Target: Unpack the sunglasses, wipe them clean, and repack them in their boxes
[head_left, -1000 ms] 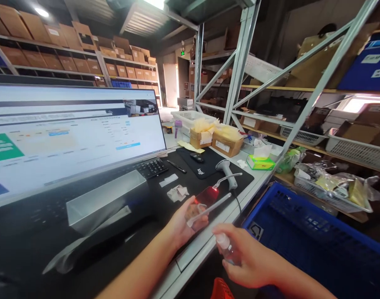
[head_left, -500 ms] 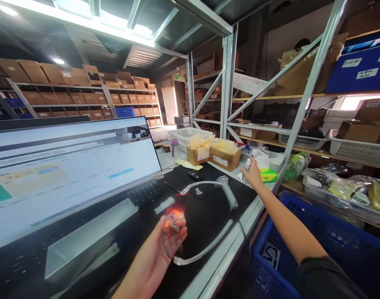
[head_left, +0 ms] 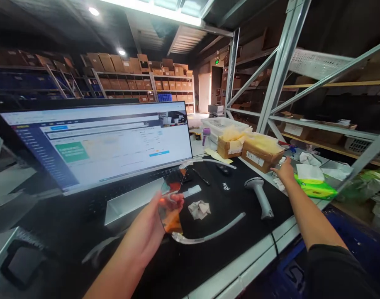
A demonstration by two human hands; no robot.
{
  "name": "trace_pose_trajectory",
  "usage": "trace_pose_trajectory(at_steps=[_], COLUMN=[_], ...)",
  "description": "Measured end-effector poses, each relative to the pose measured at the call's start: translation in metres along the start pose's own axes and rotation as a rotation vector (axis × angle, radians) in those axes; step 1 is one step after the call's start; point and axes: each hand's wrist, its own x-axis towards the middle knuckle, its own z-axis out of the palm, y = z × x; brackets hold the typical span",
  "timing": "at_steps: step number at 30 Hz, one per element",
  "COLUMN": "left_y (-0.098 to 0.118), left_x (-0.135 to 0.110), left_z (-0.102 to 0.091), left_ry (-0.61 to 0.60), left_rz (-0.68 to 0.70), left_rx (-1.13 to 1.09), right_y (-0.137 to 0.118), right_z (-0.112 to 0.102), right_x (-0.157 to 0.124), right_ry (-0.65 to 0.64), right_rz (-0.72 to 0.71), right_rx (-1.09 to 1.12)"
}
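Observation:
My left hand (head_left: 154,214) is closed on a pair of sunglasses (head_left: 173,218) with orange-red mirrored lenses and clear temple arms. The fingers grip it around the nose bridge, and both arms stick out to the right, unfolded. Over at the far right of the desk, my right hand (head_left: 286,172) is closed around a small clear bottle (head_left: 282,161) with a white top; most of the bottle is hidden by the fingers. Just right of that hand lies a green tissue pack (head_left: 316,189). A crumpled white tissue (head_left: 199,209) rests on the black mat (head_left: 233,261) beside the glasses.
A grey barcode scanner (head_left: 260,197) lies on the mat, its cable running over the desk edge. Around it are a mouse (head_left: 223,169), a pen (head_left: 201,176), a grey open box (head_left: 134,203) and a monitor (head_left: 121,145). Cartons (head_left: 261,153) stand behind.
My view has turned left, so the desk items appear further right. The glasses have swung in my left hand, and the crumpled tissue now shows. My right hand stays at the bottle.

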Motion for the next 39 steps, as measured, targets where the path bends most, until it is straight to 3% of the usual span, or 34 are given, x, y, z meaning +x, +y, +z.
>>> trace_pose_trajectory(at_steps=[3,6,12,16,18,21,25,27,31,34,36,38,39], left_y=[0.003,0.008,0.016,0.015,0.014,0.016,0.025,0.030,0.035,0.034,0.032,0.031,0.030], left_x=[0.005,0.007,0.003,0.000,-0.001,-0.004,-0.008,-0.009,-0.007,-0.006,-0.007,-0.010,-0.011], left_z=[-0.005,-0.009,-0.015,-0.016,-0.018,-0.021,-0.024,-0.025,-0.027,-0.028,-0.027,-0.026,-0.025], left_ry=[0.005,0.028,0.006,-0.021,-0.049,-0.094,-0.147,-0.157,-0.142,-0.193,-0.233,-0.244,-0.242], left_rz=[0.029,0.049,0.159,0.137,0.131,0.138,0.135,0.085,-0.054,-0.115,-0.137,-0.136,-0.123], left_rx=[0.011,0.009,0.034,0.058,0.063,0.052,-0.019,-0.058,-0.093,-0.144,-0.174,-0.167,-0.148], right_y=[-0.024,-0.067,-0.159,-0.200,-0.214,-0.229,-0.243,-0.248,-0.257,-0.267,-0.277,-0.289,-0.294], right_z=[-0.013,-0.022,-0.004,0.016,0.020,0.018,-0.001,-0.012,-0.027,-0.029,-0.029,-0.027,-0.027], right_x=[-0.010,-0.036,-0.146,-0.200,-0.204,-0.184,-0.149,-0.150,-0.194,-0.235,-0.253,-0.260,-0.262], right_ry=[0.015,-0.064,-0.708,-0.848,-0.861,-0.866,-0.815,-0.784,-0.740,-0.559,-0.291,-0.040,0.025], right_rz=[-0.066,-0.262,-0.748,-0.752,-0.698,-0.606,-0.450,-0.350,-0.170,-0.115,-0.267,-0.637,-0.835], right_rx=[-0.003,0.050,0.242,0.334,0.374,0.436,0.523,0.590,0.791,1.001,1.082,1.015,0.935])
